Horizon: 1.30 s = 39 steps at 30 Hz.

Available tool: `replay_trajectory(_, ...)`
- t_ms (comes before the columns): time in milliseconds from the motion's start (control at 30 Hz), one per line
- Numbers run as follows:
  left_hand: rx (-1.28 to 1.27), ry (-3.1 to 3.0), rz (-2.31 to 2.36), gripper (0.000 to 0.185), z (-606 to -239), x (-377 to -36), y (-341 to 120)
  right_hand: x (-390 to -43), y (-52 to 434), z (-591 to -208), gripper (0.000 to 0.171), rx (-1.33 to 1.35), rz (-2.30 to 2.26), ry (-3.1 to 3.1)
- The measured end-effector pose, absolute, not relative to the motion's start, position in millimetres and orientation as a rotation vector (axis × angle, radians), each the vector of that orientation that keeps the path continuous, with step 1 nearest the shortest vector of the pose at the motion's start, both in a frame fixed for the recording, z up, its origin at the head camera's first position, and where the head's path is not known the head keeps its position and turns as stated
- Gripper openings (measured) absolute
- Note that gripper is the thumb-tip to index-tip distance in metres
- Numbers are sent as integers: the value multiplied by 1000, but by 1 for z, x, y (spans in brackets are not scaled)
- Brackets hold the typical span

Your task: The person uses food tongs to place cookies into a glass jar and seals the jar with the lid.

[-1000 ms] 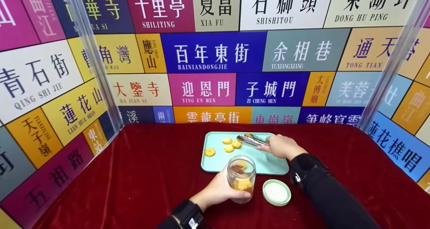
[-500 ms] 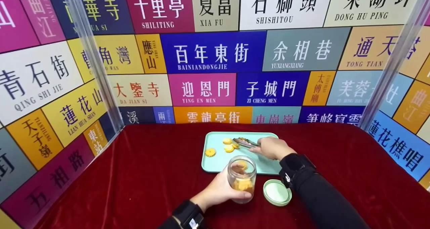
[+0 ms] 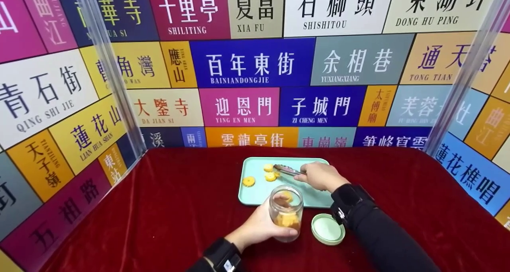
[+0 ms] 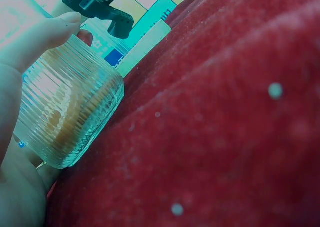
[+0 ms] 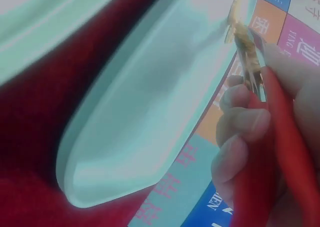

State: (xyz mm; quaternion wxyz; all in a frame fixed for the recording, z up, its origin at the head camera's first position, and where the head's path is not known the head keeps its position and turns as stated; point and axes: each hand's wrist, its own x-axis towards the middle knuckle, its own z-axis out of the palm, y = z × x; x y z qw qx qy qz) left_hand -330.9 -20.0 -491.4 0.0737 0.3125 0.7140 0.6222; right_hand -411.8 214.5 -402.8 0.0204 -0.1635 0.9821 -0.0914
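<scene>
A red tablecloth bears a pale green tray at centre, holding three yellow biscuits toward its far left. Just near of the tray stands an open ribbed glass jar, partly filled with the same biscuits and clasped by the left hand; its green lid lies just to the right. The right hand grasps metal tongs, their tips at the biscuits on the tray.
</scene>
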Motion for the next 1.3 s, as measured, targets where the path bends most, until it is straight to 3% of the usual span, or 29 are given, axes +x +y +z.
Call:
replay_trajectory(433, 927, 2162, 1865, 87, -491, -331, -18, -406, 231, -386, 41, -577, -297, 3175)
replay_trajectory(667, 961, 2155, 1876, 88, -492, -331, -19, -394, 235, -366, 32, -671, -280, 3272)
replay_trajectory(1033, 945, 2149, 1880, 88, -492, -332, -19, -361, 248, -329, 35, -774, -273, 3365)
replay_trajectory(1300, 940, 2140, 1878, 87, -494, -332, -19, -325, 248, -323, 30, -893, -309, 3403)
